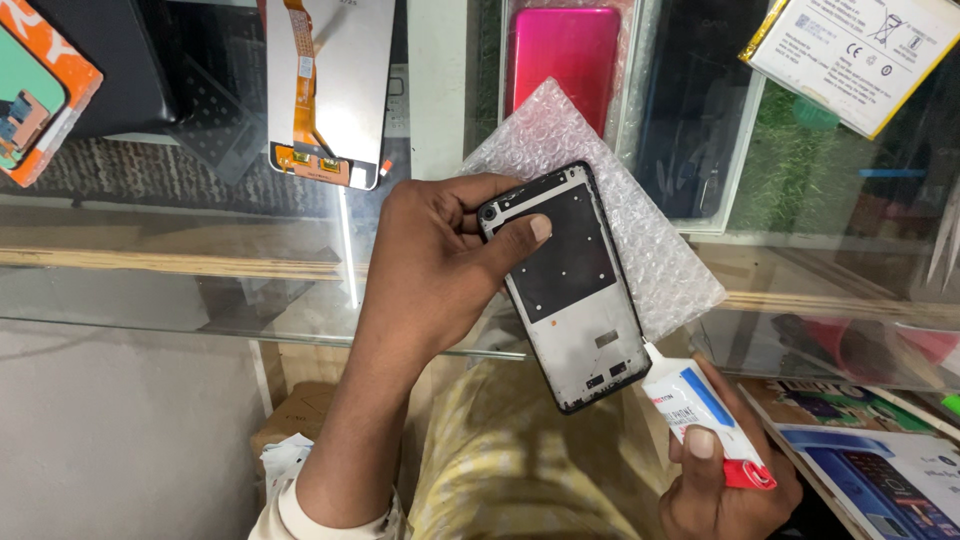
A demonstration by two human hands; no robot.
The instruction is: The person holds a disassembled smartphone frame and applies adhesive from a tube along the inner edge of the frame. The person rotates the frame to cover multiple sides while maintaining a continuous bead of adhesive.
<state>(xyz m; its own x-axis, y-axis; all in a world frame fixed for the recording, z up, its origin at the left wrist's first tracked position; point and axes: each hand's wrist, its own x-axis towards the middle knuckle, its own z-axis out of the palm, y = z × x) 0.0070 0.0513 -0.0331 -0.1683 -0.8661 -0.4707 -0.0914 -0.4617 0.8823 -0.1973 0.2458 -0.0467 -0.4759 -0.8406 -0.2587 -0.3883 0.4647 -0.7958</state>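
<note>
My left hand grips the top end of a black phone frame, thumb pressed on its inner face near the camera hole. The frame is tilted, its bottom end pointing toward me. My right hand holds a white glue tube with a blue stripe and red end. The tube's nozzle touches the frame's lower right edge. A sheet of bubble wrap lies on the glass counter under the frame.
A phone display panel with an orange flex cable lies on the glass at the back. A pink phone back cover, a flat battery and an orange box lie around. Printed boxes sit at lower right.
</note>
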